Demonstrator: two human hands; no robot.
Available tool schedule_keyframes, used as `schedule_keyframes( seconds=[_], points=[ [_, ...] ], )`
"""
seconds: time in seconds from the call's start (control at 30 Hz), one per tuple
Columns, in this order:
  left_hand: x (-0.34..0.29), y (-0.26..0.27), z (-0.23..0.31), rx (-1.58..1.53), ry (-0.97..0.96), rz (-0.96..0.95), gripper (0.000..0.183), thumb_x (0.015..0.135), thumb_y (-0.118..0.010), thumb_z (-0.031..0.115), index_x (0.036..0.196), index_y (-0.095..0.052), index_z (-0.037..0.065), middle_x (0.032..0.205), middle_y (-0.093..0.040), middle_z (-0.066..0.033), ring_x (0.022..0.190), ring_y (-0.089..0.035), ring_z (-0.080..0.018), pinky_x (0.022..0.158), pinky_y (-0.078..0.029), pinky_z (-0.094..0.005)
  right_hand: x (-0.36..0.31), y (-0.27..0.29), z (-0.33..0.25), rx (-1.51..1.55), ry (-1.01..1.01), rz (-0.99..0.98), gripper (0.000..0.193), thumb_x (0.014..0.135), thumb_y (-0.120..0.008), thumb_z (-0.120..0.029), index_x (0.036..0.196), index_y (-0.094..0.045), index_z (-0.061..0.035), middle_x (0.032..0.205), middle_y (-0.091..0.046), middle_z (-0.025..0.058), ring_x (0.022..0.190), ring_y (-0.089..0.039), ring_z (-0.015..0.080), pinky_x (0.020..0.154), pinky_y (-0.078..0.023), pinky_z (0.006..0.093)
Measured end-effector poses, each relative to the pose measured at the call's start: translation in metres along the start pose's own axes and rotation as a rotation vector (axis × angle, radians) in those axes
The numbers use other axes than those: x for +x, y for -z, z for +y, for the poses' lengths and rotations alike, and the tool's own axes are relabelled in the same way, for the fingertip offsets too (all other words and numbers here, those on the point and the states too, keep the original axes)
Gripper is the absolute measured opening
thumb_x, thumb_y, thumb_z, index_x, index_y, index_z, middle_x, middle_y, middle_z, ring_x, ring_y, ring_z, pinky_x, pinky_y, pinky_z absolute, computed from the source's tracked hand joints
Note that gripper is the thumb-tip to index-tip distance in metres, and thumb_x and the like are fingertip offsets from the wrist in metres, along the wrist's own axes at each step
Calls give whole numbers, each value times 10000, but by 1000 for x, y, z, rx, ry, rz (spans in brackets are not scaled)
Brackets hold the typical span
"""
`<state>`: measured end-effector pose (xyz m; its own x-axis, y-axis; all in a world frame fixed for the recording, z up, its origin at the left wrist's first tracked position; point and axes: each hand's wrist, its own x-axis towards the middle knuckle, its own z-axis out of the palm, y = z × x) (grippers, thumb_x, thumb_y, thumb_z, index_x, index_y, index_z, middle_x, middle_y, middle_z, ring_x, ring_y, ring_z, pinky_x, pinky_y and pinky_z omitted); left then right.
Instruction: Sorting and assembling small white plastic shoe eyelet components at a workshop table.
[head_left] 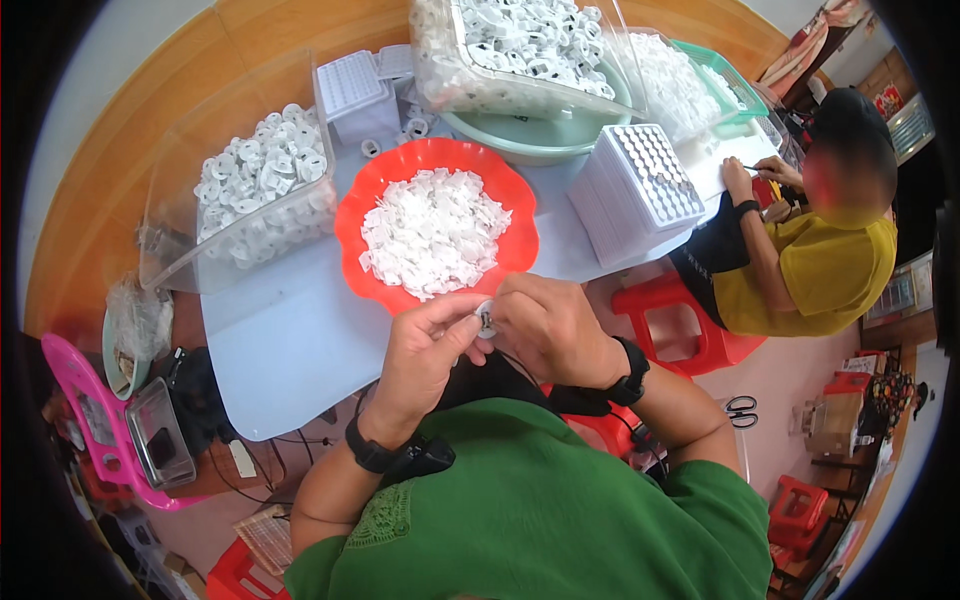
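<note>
Just in front of my body, at the near rim of a red scalloped bowl, both hands meet. Between the thumb and fingers of my left hand is a small round white plastic part with a dark slot in its middle. My right hand is closed, its fingertips pinched together at the part's right side. Whatever lies in that pinch is hidden behind the knuckles. Small flat translucent white pieces heap up inside the bowl.
A clear bin of round white parts stands left; another tilted clear bin rests over a pale green basin. Stacked white trays stand right of the bowl. A co-worker in yellow sits at right, beside a red stool.
</note>
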<state>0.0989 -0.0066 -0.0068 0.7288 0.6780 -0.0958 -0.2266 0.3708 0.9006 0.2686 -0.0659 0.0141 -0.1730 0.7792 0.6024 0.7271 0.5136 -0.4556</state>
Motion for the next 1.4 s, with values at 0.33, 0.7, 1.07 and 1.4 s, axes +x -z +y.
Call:
schedule_keyframes(
  seconds=[0.33,0.7,1.07,1.4],
  points=[
    [2,-6,-1,100,-57,18,239,900,-506,2,1114,-587,-67,894,-639,-86,728,-608,-124,620,-501,-237,-2,1,3,107,-187,3,163,682,-648,29,745,-512,-34,697,-532,104,610,-551,320,511,-435,368],
    [2,-2,-1,1,23,-7,255,900,-564,70,1120,-580,-58,898,-634,-91,714,-598,-114,605,-495,-222,0,10,18,668,-614,-146,202,723,-742,-25,806,-558,-16,708,-546,-19,637,-522,45,536,-412,210],
    [1,1,-9,-174,-61,-24,227,888,-598,69,1091,-582,-31,918,-633,-78,758,-598,-116,642,-490,-228,-7,-1,-12,-140,89,121,261,616,-691,21,854,-586,13,791,-568,89,618,-591,229,504,-475,318],
    [-4,-6,-5,65,-255,-51,233,860,-625,12,1088,-592,-17,934,-575,-58,754,-592,-97,639,-504,-215,-10,-8,-11,-161,205,204,178,618,-656,-6,757,-548,20,794,-552,107,561,-550,217,471,-449,316]
  ],
)
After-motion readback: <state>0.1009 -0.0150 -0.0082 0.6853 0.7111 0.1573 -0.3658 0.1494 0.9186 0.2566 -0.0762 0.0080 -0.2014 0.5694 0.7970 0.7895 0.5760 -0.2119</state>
